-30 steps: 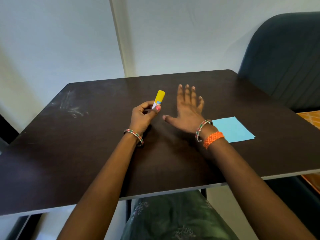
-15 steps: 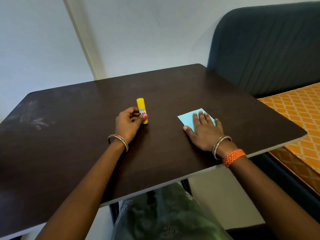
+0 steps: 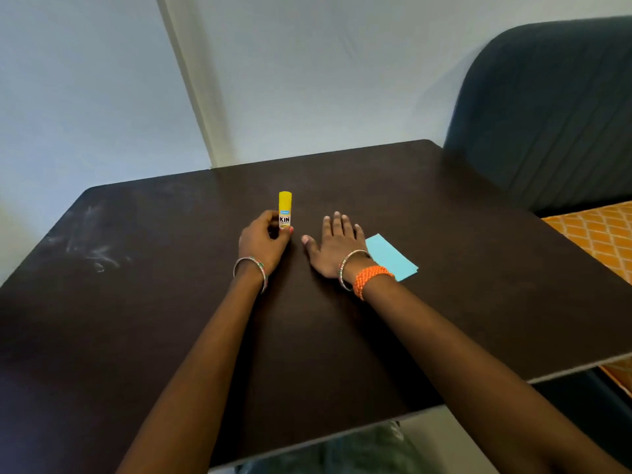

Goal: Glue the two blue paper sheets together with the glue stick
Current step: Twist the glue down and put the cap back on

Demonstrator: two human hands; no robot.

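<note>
My left hand (image 3: 265,239) is a little left of the middle of the frame and it holds the glue stick (image 3: 285,210) upright – the fingers and thumb are curled around its lower part, and the yellow cap stands up above my fingers with the label turned toward me. The bottom of the stick is hidden behind my thumb, so I cannot tell if it touches the table (image 3: 143,302). My right hand (image 3: 337,246) lies just to the right of the left one, near but not touching it. Its palm faces down on the dark table, the fingers are straight and a little spread, pointing to the top of the frame, and it grips nothing. The blue paper (image 3: 390,256) lies flat on the table just right of this hand, in the middle right of the frame; my wrist covers its near left corner. I see only one blue shape there – whether it is one sheet or two sheets on top of each other, I cannot tell. On the left wrist I have a thin bangle (image 3: 251,273), and on the right wrist a bangle together with an orange bracelet (image 3: 371,278). White scratch marks (image 3: 92,251) show on the table at the left side. A dark padded chair (image 3: 547,114) stands at the upper right, and under it an orange patterned cloth (image 3: 595,234) at the right edge.
</note>
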